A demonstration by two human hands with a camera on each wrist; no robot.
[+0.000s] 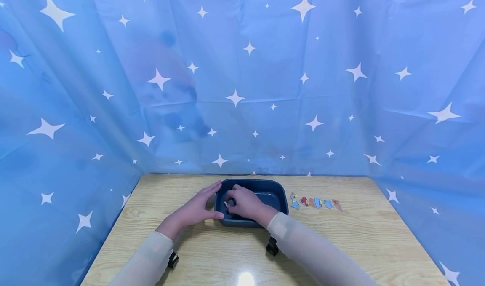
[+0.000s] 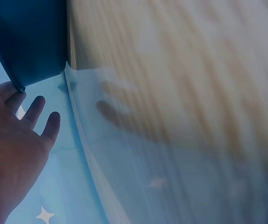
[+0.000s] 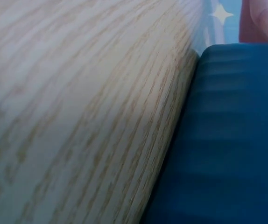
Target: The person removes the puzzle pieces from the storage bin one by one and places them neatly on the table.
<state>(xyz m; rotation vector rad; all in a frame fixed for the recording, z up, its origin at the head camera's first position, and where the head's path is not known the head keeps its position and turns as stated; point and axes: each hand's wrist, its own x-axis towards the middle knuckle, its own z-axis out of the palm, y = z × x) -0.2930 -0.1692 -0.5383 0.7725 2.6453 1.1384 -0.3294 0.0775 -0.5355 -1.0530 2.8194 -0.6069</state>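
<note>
Curtained-off tabletop set: blue star-print backdrop (image 1: 273, 71) around a wood-grain table (image 1: 367, 223).

The table (image 1: 212, 252) appears surfaced in glossy, grained wood; the box (image 1: 242, 223) seems moulded from smooth plastic; the curtain (image 1: 227, 121) is made of creased, cloth-like material.

I have a pale wooden table (image 1: 212, 263) with visible grain in front of my head camera; a patch of glare (image 1: 246, 279) shines white on the nearest part I can see; directly on the table sits a dark blue bin (image 1: 246, 224) with rounded corners, upright, its long sides running left to right, near the far edge; to the bin's right I make out a row of small flat pieces (image 1: 318, 203), apart from it, coloured blue, yellow, red and orange; their printing is too small for me to read.
</note>
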